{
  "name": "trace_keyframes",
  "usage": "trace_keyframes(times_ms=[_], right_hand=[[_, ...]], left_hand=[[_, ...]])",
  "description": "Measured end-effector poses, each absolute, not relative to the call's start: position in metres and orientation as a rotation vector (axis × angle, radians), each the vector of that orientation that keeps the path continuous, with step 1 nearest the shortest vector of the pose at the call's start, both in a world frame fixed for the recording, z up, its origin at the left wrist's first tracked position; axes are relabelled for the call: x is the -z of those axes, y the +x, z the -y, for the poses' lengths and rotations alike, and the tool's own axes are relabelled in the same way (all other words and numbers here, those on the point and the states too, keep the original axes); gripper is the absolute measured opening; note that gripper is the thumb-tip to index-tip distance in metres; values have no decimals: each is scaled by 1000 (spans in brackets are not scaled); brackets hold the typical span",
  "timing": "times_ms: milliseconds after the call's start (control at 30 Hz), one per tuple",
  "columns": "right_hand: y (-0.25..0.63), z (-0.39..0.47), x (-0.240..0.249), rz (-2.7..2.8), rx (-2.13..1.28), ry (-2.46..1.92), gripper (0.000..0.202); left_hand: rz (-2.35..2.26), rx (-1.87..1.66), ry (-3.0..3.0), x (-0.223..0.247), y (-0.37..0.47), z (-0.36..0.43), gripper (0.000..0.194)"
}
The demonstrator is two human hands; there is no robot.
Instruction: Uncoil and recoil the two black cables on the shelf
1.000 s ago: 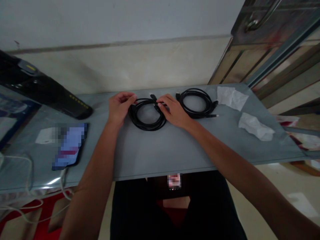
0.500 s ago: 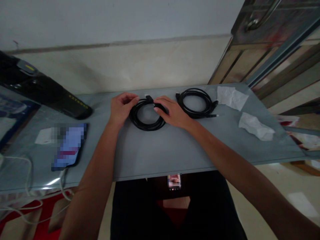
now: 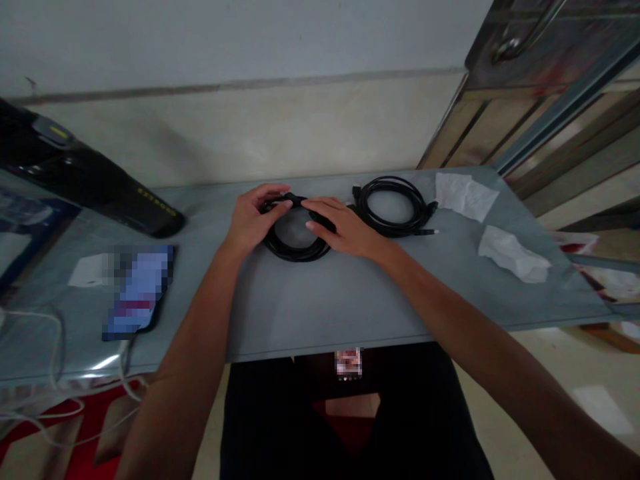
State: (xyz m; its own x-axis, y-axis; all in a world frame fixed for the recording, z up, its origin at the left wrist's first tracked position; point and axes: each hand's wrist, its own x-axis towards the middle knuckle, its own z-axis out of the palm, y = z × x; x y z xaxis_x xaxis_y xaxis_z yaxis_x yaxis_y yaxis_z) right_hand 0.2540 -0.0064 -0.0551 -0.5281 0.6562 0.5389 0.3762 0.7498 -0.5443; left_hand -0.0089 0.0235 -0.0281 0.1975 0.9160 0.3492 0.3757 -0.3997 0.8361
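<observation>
A coiled black cable (image 3: 296, 255) lies flat on the grey-covered table (image 3: 320, 307), between my two hands. My left hand (image 3: 255, 217) grips the upper left of the coil, thumb and fingers closing around it near the dark connector (image 3: 296, 199) at the top. Over the coil's upper right side rests my right hand (image 3: 343, 225), its fingertips at the connector and its thumb inside the ring. Just right of that hand lies a second coiled black cable (image 3: 393, 230), its connector ends sticking out; neither hand is seen gripping it.
Two crumpled white wrappers (image 3: 466, 195) lie at the right. On the left are a phone (image 3: 140, 290) with a white cord, a small white piece (image 3: 90, 271) and a large black cylindrical device (image 3: 115, 190). A wall (image 3: 300, 127) stands behind the table.
My left hand has moved right, and its thumb now reaches the connector at the coil's top. My right fingertips have shifted slightly toward it. The second coil stays put.
</observation>
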Motion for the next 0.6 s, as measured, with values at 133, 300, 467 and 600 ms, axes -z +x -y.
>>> trace_keyframes(times_ms=[133, 300, 467, 600], right_hand=[[252, 6, 57, 2166, -470, -802, 56], [250, 6, 59, 2160, -454, -811, 53], [251, 6, 57, 2145, -442, -811, 49], [251, 6, 56, 2134, -462, -819, 48]], left_hand=[[-1299, -1227, 1889, 24, -6, -20, 33], [-1301, -1243, 1933, 24, -6, -19, 31], [-1329, -1259, 1971, 24, -4, -19, 31], [-1357, -1230, 1971, 23, -3, -17, 29]])
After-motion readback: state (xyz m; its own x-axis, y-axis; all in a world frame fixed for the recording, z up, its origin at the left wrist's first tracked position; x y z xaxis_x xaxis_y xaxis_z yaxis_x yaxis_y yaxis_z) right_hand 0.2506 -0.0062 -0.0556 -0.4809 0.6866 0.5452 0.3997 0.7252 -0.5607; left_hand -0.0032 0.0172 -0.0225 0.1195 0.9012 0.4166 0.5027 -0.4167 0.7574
